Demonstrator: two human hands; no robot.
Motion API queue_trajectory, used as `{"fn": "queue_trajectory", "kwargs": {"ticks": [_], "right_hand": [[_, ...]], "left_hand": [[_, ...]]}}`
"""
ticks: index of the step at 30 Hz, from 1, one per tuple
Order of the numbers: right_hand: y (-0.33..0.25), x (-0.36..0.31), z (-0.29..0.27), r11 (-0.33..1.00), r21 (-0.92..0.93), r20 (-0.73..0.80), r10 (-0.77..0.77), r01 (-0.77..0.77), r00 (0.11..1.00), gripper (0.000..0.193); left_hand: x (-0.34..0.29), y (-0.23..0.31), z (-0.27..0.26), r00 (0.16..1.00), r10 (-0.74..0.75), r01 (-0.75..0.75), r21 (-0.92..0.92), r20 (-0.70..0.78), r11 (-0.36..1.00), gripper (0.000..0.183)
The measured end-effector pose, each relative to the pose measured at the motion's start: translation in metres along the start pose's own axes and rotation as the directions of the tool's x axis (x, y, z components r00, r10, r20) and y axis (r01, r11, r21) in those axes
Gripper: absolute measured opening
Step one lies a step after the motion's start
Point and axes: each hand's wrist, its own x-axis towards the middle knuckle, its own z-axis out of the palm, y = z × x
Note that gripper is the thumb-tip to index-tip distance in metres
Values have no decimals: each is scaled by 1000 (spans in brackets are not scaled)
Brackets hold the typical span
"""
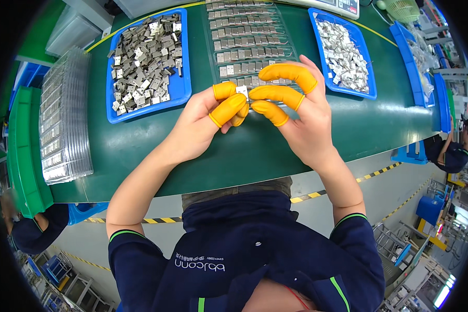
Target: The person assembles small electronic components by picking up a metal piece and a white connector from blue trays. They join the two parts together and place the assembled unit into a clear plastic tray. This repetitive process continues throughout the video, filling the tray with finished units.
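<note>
Pinching a silver USB plug shell [242, 92] at the frame's upper centre, the left hand [195, 125] is nearer; the right hand [309, 114] has narrowly spaced fingers just right of it, contact unclear. The shell's long axis is too small to judge.

Shiny grey metal is seen in the little pieces [146, 58] on the left, and smooth blue plastic in their tray [179, 91]. The clear stack [66, 112] further left is made of glossy plastic. Smooth yellow rubber is seen on the finger covers [228, 109], and dull cloth in the shirt [296, 234].
</note>
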Motion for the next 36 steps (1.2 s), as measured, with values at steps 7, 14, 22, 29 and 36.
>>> {"fn": "queue_trajectory", "kwargs": {"ticks": [7, 14, 22, 29, 36], "right_hand": [[2, -7, 2, 998, -51, 19, 23, -22, 1000, 19], [29, -29, 8, 980, -174, 121, 117, -95, 986, 15], [33, -29, 14, 978, -194, 155, 108, -77, 982, 16], [45, -22, -10, 972, -223, 49, 90, -77, 995, 21], [144, -29, -69, 714, -575, 25, 504, -400, 864, 34]], "left_hand": [[-5, 4, 1, 1000, 18, -22, 186, 23, 982, 43], [-22, 19, -25, 959, 229, -111, 521, -166, 846, 54], [-38, 5, -42, 931, 327, -140, 672, -160, 727, 47], [-39, 12, -43, 829, 449, -30, 776, -333, 630, 23], [-19, 18, -97, 747, 632, 184, 978, -205, 100, 24]]}}
